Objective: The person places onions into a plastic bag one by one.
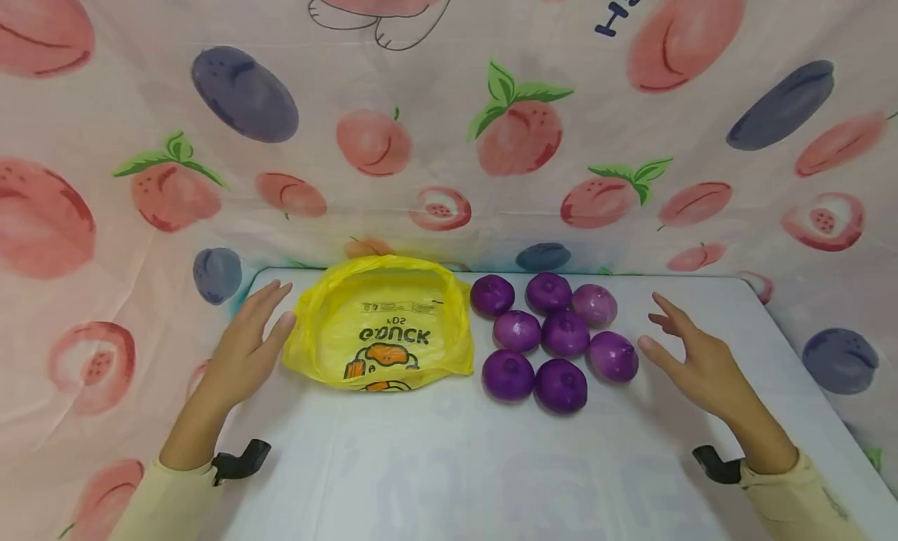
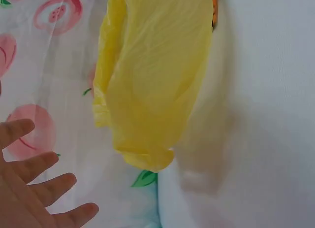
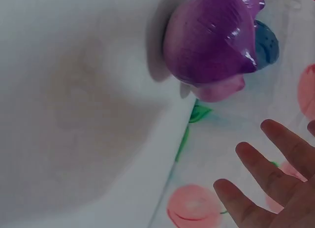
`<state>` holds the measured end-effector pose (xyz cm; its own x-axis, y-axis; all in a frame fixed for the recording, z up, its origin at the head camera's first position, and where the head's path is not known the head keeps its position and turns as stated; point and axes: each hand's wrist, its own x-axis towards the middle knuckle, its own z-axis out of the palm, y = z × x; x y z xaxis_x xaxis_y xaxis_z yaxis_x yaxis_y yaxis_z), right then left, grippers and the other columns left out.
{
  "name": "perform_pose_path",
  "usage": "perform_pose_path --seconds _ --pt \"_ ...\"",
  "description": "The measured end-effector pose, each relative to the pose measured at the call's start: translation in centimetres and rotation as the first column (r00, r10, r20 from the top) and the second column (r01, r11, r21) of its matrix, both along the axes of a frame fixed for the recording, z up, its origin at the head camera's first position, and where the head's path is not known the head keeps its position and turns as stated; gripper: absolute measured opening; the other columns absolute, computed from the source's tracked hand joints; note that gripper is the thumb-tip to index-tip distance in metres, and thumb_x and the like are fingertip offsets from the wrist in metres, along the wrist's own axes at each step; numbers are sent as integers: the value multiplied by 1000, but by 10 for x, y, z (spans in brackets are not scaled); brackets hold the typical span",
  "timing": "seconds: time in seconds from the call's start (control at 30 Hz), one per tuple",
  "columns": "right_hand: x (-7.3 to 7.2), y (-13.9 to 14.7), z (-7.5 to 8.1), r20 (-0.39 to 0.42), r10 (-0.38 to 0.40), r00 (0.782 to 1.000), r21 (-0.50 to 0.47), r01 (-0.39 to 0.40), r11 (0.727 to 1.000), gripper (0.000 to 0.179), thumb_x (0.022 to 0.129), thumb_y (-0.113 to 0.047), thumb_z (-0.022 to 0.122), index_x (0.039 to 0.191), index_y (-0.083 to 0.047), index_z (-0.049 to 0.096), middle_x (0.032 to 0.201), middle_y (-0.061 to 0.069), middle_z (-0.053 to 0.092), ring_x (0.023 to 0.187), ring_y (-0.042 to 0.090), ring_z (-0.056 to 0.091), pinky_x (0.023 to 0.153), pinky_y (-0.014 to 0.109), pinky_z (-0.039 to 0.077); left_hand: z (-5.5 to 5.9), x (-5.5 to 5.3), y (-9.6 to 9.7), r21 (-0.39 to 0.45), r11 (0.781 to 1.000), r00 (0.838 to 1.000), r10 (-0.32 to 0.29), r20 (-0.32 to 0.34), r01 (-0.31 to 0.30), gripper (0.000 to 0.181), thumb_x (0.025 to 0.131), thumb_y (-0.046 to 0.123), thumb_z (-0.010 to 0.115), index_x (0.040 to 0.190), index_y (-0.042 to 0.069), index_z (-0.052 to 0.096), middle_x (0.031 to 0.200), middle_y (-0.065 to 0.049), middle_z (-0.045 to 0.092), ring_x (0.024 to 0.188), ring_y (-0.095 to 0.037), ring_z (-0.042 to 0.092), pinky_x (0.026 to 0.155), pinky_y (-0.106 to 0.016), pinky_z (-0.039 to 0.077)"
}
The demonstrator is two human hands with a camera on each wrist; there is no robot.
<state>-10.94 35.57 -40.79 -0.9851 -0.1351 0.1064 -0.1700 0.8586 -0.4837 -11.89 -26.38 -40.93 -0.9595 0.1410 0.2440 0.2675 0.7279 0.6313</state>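
Observation:
A yellow plastic bag [image 1: 393,346] with orange and black print sits on the white table, its mouth spread wide. To its right stands a cluster of several purple onions [image 1: 565,334], some paler than others. My left hand [image 1: 254,346] hovers just left of the bag, fingers extended, holding nothing. In the left wrist view the bag's side [image 2: 157,80] shows beyond those spread fingers. On the other side, my right hand [image 1: 694,365] is held apart from the nearest onion [image 1: 613,357], its fingers extended around nothing. One onion [image 3: 211,38] looms large in the right wrist view.
The white table [image 1: 449,463] meets a fruit-printed cloth [image 1: 435,73] hanging behind it and at the sides. Black wrist mounts [image 1: 242,461] sit at both sleeves. Bare tabletop lies in front of the bag and onions.

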Motion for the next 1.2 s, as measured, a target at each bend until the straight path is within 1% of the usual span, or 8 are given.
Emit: perform_pose_path --seconds 0.17,0.33,0.43,0.5,0.57,0.9,1.07,1.2 --pt "-7 1 -10 102 -14 995 -92 23 996 73 105 -39 56 165 -22 18 146 23 56 131 50 53 97 72 44 -15 -12 -3 32 999 999 35 15 -35 56 108 34 49 156 6 40 160 -27 34 146 -52 31 114 -75 25" --pt "-11 3 -21 232 -9 973 -188 54 981 73 106 -43 53 165 -20 18 150 23 52 137 50 47 99 70 44 -28 -24 -3 93 993 989 61 132 -74 60 109 41 45 159 10 35 162 -24 34 146 -50 33 112 -72 33" --pt "-11 3 -27 276 17 961 -240 52 969 72 106 -41 52 164 -16 18 151 24 51 137 49 47 95 44 56 -33 -31 -1 134 985 977 77 199 -105 63 108 47 44 160 13 33 163 -22 32 147 -50 33 113 -71 34" --pt "-11 3 -29 300 38 953 -275 48 960 71 107 -40 52 164 -14 19 152 26 49 137 48 47 89 27 56 -37 -35 0 150 981 969 86 230 -123 65 107 50 44 160 14 33 164 -21 31 148 -50 32 114 -71 32" --pt "-11 2 -30 318 50 947 -292 48 955 71 107 -40 52 163 -12 19 152 26 48 137 48 47 84 17 52 -40 -39 2 163 977 963 89 254 -134 66 107 52 43 161 15 32 165 -20 30 148 -50 31 116 -71 30" --pt "-15 0 -42 368 85 926 -336 47 941 68 106 -39 54 160 -8 27 154 29 45 136 46 48 86 25 54 -52 -54 9 143 968 929 147 341 -206 71 103 60 44 163 24 28 168 -17 25 151 -48 26 119 -71 23" --pt "-18 1 -46 388 82 918 -335 57 940 68 104 -40 58 158 -9 31 152 31 45 136 46 47 87 33 54 -58 -59 8 136 973 912 119 392 -186 70 103 60 44 164 33 23 171 -12 19 156 -44 16 121 -72 15" --pt "-22 1 -49 403 92 910 -316 44 948 67 102 -42 61 157 -11 35 148 29 49 128 41 53 84 35 54 -61 -61 7 146 976 903 86 420 -161 67 104 56 46 163 38 19 172 -10 16 157 -44 11 121 -73 12"
